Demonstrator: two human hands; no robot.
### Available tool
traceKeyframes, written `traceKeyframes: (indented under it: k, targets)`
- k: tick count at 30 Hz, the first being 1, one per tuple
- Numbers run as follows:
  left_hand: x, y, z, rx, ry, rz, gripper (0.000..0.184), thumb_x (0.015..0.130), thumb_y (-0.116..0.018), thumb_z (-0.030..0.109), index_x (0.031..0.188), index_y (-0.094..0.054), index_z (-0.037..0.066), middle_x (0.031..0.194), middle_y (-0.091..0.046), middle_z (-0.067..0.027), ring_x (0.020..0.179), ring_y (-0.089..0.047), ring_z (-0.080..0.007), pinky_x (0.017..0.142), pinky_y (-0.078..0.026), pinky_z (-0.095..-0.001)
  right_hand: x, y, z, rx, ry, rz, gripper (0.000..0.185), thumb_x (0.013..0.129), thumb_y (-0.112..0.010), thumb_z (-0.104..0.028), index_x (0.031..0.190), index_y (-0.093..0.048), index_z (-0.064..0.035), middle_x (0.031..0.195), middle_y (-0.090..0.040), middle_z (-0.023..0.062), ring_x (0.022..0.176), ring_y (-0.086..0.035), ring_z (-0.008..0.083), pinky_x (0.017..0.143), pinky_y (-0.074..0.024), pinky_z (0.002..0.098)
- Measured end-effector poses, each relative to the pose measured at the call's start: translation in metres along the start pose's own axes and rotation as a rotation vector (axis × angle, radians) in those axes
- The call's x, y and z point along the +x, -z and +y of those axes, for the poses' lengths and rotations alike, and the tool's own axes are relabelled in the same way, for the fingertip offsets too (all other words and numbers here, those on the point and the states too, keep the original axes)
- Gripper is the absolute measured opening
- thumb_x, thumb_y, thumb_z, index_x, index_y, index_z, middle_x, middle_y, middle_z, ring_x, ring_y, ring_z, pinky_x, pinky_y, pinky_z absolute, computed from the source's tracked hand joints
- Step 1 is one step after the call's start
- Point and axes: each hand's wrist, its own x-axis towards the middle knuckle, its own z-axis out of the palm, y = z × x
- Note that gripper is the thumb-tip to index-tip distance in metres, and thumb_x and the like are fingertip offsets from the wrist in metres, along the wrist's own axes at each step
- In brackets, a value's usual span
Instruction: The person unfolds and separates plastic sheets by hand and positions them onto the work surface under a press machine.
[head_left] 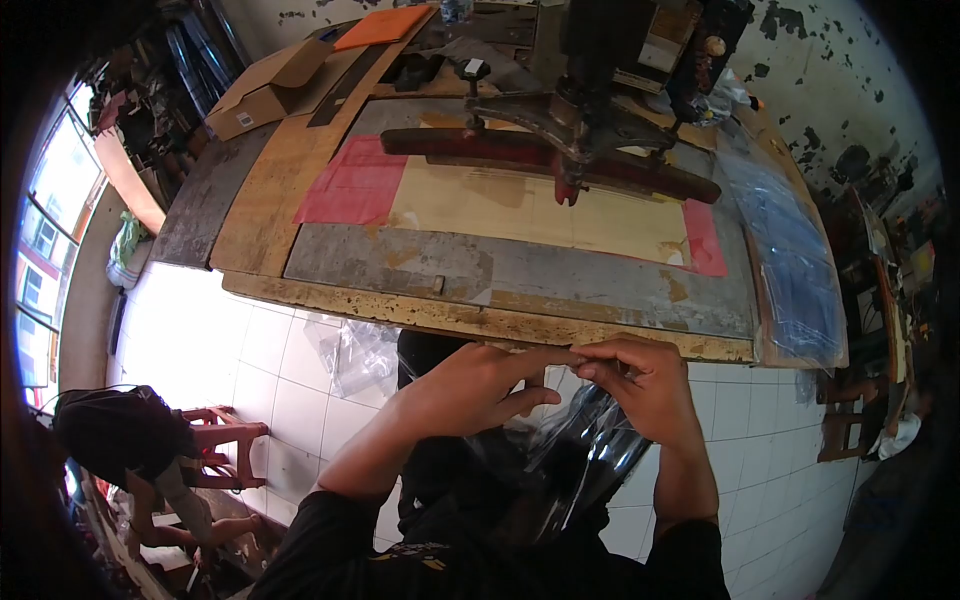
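My right hand [640, 385] pinches the edge of a clear plastic sheet [595, 440], which hangs in shiny folds over my lap. My left hand [490, 385] reaches across from the other side, its index finger stretched out to touch the right fingertips. Its thumb stands apart from that finger, just above the plastic. Both hands are at the front edge of a worn wooden worktable [480, 318]. Whether a small piece lies between the meeting fingertips is hidden.
A heavy metal press [575, 140] stands over a yellowish board [500, 205] with red end pieces [350, 182]. Clear plastic sheets [790, 265] lie at right, a cardboard box [268, 92] at back left. Another person [130, 440] sits lower left near a red stool [225, 445]. Crumpled plastic [360, 355] lies below.
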Motion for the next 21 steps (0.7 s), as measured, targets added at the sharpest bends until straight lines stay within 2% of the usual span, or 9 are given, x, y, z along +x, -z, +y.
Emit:
traceKeyframes:
  k: [4,6,7,9,10,12,13,15,21]
  targets:
    - [-0.002,0.004,0.0,0.065,-0.071,-0.008,0.059,0.092,-0.081,0.026,0.145,-0.059,0.012,0.096,-0.075,-0.0114,0.083,-0.073,-0.0334,0.078,-0.056,-0.0426,0.0,0.001,0.004,-0.015,-0.009,0.003,0.023,0.096,-0.077,-0.01,0.118,-0.078,-0.0022,0.097,-0.078,0.0106,0.086,-0.073,0.0155,0.074,-0.056,0.0291]
    - [-0.003,0.018,0.014,0.028,0.275,-0.165,0.057,0.091,-0.082,0.03,0.141,-0.06,0.012,0.087,-0.074,-0.0088,0.08,-0.074,-0.0317,0.075,-0.056,-0.0405,0.001,0.005,0.013,-0.006,0.016,0.103,0.02,0.097,-0.077,-0.011,0.115,-0.08,-0.0032,0.096,-0.079,0.0095,0.085,-0.073,0.0145,0.074,-0.0551,0.0279]
    - [-0.004,0.025,0.018,0.028,0.274,-0.165,0.057,0.091,-0.082,0.03,0.141,-0.06,0.012,0.087,-0.074,-0.0088,0.08,-0.074,-0.0317,0.075,-0.056,-0.0405,0.0,0.009,0.01,-0.007,0.016,0.104,0.02,0.097,-0.077,-0.011,0.115,-0.08,-0.0032,0.096,-0.079,0.0095,0.085,-0.073,0.0145,0.074,-0.0551,0.0279]
    - [-0.011,0.041,0.02,0.092,0.476,-0.292,0.048,0.091,-0.082,0.033,0.13,-0.066,0.01,0.084,-0.076,-0.0071,0.08,-0.076,-0.0287,0.074,-0.056,-0.038,-0.001,0.019,0.0,0.017,-0.093,0.145,0.017,0.098,-0.077,-0.013,0.111,-0.081,-0.003,0.095,-0.08,0.0084,0.083,-0.072,0.0135,0.074,-0.0546,0.0267]
    - [-0.018,0.046,0.013,0.092,0.476,-0.292,0.048,0.091,-0.082,0.033,0.13,-0.066,0.01,0.084,-0.076,-0.0071,0.08,-0.076,-0.0287,0.074,-0.056,-0.038,-0.002,0.023,0.003,0.017,-0.092,0.145,0.017,0.098,-0.077,-0.013,0.111,-0.081,-0.003,0.095,-0.08,0.0084,0.083,-0.072,0.0135,0.074,-0.0546,0.0267]
    - [-0.031,0.054,-0.005,0.079,0.35,-0.22,0.031,0.093,-0.08,0.029,0.115,-0.072,0.008,0.083,-0.078,-0.0057,0.078,-0.077,-0.0238,0.071,-0.057,-0.0348,-0.003,0.032,0.012,0.074,-0.101,0.203,0.018,0.099,-0.076,-0.015,0.109,-0.081,-0.0011,0.094,-0.08,0.0076,0.081,-0.072,0.0126,0.075,-0.0545,0.0257]
    - [-0.034,0.056,-0.006,0.08,0.349,-0.222,0.031,0.093,-0.08,0.029,0.115,-0.072,0.008,0.083,-0.078,-0.0057,0.078,-0.077,-0.0238,0.071,-0.057,-0.0348,-0.003,0.034,0.017,0.099,-0.096,0.201,0.018,0.1,-0.075,-0.015,0.109,-0.08,0.0,0.094,-0.08,0.0073,0.081,-0.071,0.0118,0.075,-0.0543,0.0254]
    - [-0.038,0.058,-0.007,0.0,0.4,-0.141,0.02,0.095,-0.079,0.023,0.103,-0.076,0.005,0.083,-0.08,-0.0067,0.079,-0.079,-0.0197,0.071,-0.06,-0.0318,-0.003,0.034,0.012,0.127,-0.095,0.191,0.018,0.101,-0.074,-0.012,0.11,-0.078,0.0027,0.094,-0.079,0.0089,0.083,-0.071,0.0132,0.078,-0.0551,0.0265]
    - [-0.038,0.06,-0.007,0.018,0.331,-0.096,0.015,0.097,-0.076,0.018,0.102,-0.076,0.004,0.084,-0.081,-0.0063,0.078,-0.08,-0.0195,0.073,-0.061,-0.0321,0.001,0.032,0.018,0.218,-0.038,0.18,0.02,0.102,-0.071,-0.009,0.113,-0.075,0.0072,0.096,-0.076,0.0113,0.091,-0.072,0.0155,0.087,-0.0556,0.0282]
